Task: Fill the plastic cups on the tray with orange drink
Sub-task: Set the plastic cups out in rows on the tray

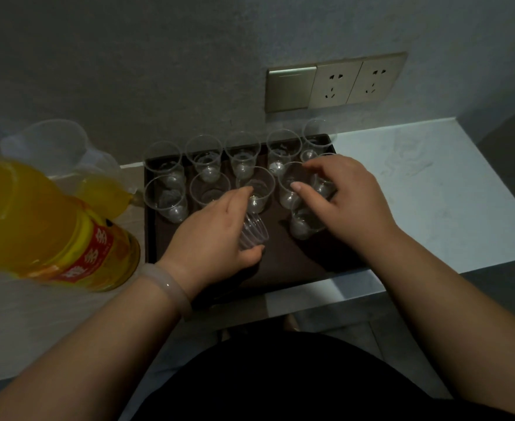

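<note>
Item: clear plastic cups (pixel 208 165) stand on a dark tray (pixel 280 264) set on a pale counter (pixel 432 192) against the wall. The cups are upright with their mouths up and long axes vertical, in two rough rows running left to right, with one more nearer, below the right hand. None shows orange liquid.

Left hand (pixel 216 235): over the tray's middle, fingers and thumb closed round a short stack of cups (pixel 253 233). The stack is tilted off vertical, with its axis running from the fingers toward the thumb. Which end is the mouth is hard to make out.

Right hand (pixel 351 202): over the right-hand cups, fingers curled, thumb tip at a cup rim. I cannot tell whether it holds a cup; the palm hides the cups beneath.

Bottle of orange drink (pixel 68 235): upright on the counter left of the tray. Its upper part is blurred and cut off by the frame edge. A second bottle (pixel 107 192) behind it is partly hidden.
</note>
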